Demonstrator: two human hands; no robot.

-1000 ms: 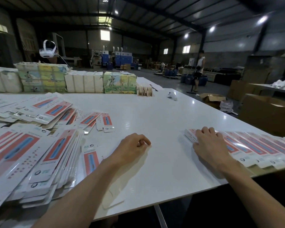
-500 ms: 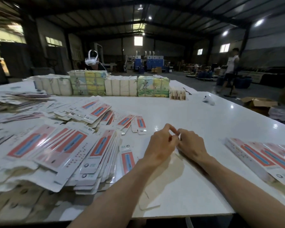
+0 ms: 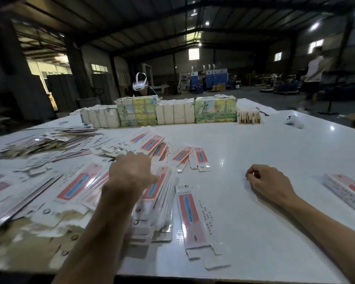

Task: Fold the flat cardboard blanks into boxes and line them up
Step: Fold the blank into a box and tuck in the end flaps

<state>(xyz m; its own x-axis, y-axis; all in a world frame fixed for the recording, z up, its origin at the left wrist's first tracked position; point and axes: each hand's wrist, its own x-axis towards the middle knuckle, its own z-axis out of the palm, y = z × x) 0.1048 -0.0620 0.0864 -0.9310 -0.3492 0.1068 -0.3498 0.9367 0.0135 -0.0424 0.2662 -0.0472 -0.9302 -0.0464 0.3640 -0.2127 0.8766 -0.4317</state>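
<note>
A big heap of flat cardboard blanks (image 3: 80,181), white with red and blue panels, covers the left half of the white table (image 3: 254,144). My left hand (image 3: 131,171) reaches out over the heap with its fingers stretched forward onto the top blanks; I see nothing gripped. One single blank (image 3: 193,216) lies flat just right of the heap, near the front edge. My right hand (image 3: 268,181) rests on the bare tabletop with loosely curled fingers and holds nothing. Folded boxes (image 3: 348,191) lie side by side at the right edge, apart from my right hand.
Blocks of wrapped packs (image 3: 172,113) stand in a row along the table's far side, and a white controller (image 3: 294,120) lies at the back right. A person wearing a white headset (image 3: 139,85) sits behind them. Another person (image 3: 314,72) stands far right.
My hands, which touched each other mid-table, have parted. The left one has gone out over the heap of blanks. My view has swung left, so the folded boxes sit further right.
</note>
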